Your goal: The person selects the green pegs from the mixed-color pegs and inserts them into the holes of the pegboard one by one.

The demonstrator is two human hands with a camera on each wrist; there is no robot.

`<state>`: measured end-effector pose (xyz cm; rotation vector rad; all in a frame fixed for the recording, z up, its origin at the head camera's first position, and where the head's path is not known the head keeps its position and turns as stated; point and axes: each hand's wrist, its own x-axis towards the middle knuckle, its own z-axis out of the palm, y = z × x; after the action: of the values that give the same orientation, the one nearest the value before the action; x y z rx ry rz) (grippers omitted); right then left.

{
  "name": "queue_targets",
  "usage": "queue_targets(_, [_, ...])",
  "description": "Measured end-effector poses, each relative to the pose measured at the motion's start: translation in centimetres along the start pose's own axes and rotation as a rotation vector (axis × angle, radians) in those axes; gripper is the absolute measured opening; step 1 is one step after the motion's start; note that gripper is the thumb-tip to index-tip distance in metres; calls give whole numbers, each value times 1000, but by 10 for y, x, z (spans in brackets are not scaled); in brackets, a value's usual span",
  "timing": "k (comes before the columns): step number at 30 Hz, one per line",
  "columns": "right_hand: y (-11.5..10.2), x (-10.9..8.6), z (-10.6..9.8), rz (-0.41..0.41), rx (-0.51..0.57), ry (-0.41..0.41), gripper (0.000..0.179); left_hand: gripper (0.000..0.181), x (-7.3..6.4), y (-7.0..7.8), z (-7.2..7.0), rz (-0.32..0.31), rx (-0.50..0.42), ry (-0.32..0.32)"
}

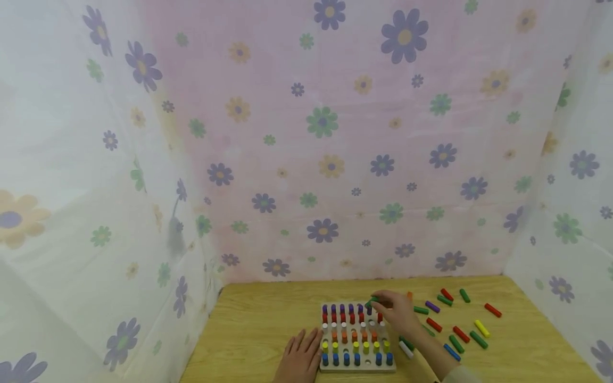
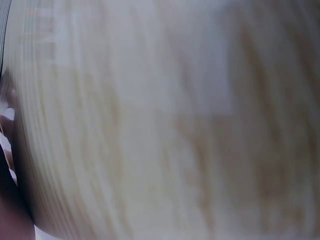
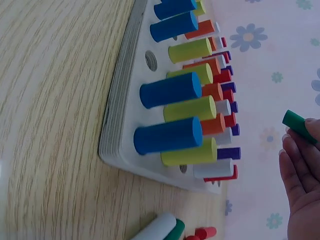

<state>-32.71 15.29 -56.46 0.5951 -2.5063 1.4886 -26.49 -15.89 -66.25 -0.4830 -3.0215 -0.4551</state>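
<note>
A white pegboard (image 1: 356,369) stands on the table with rows of purple, red, white, orange, yellow and blue pegs, back to front. Some holes show bare, one of them in the blue row. Above the board's back right corner, my right hand (image 1: 396,314) pinches a green peg (image 3: 298,125) between thumb and fingers. In the right wrist view the peg is tilted and apart from the board. My left hand (image 1: 303,352) lies palm down at the board's left side, fingers extended; whether they touch the edge I cannot tell. The left wrist view is mostly blurred wood.
Loose pegs lie scattered on the wooden table (image 1: 249,324) right of the board: several green and red ones, a purple peg (image 1: 432,306), a yellow peg (image 1: 482,328), a blue peg (image 1: 452,351) and a white peg (image 1: 406,349). Flower-patterned sheets enclose the table's back and sides.
</note>
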Motion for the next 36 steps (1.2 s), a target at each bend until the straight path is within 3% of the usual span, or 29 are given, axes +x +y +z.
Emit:
queue_targets(13, [-6,14,40,-45,13,6,23,60,-2,-2,-2,-15,5,-5])
queue_targets(21, [-12,19,54,-2,76,-45,21,62,0,-1,2,-18,41,4])
queue_targets(32, [-15,29,71,89,50,77,15,64,1,0,6,-13,65,-6])
queue_targets(36, [-16,35,79,110,69,79,15,66,1,-1,5,-20,65,-15])
